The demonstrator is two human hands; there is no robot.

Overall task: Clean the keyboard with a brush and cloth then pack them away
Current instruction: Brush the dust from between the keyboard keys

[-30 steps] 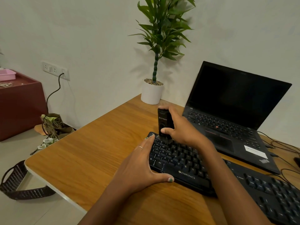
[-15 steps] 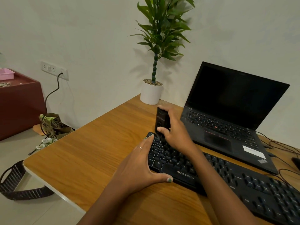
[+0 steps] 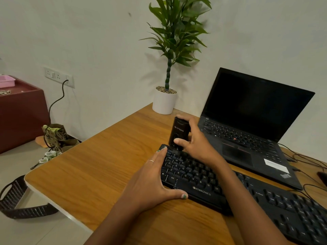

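— Right hand [image 3: 196, 144]?

— Fingers curled round a black brush [image 3: 178, 133] — thumb on its front face, the rest wrapped behind. It stands nearly upright, lower end down on the top-left keys of the keyboard [image 3: 221, 188]. Bristles hidden; cannot tell their stiffness.

— Handling?

— A small hard casing, likely light and smooth, so a grip low on the body, as here, should steady it best.

— Left hand [image 3: 150, 181]?

— Fingers straight and spread, gripping nothing; fingertips over the left-end keys, thumb along the front edge, bracing the board.

— Keyboard itself?

— Rigid, flat, lies slantwise on the wooden desk [image 3: 99, 167], just before the open laptop [image 3: 247, 128]. Cloth: not in view.

— Beyond?

— Potted plant [image 3: 168, 82] at the wall.
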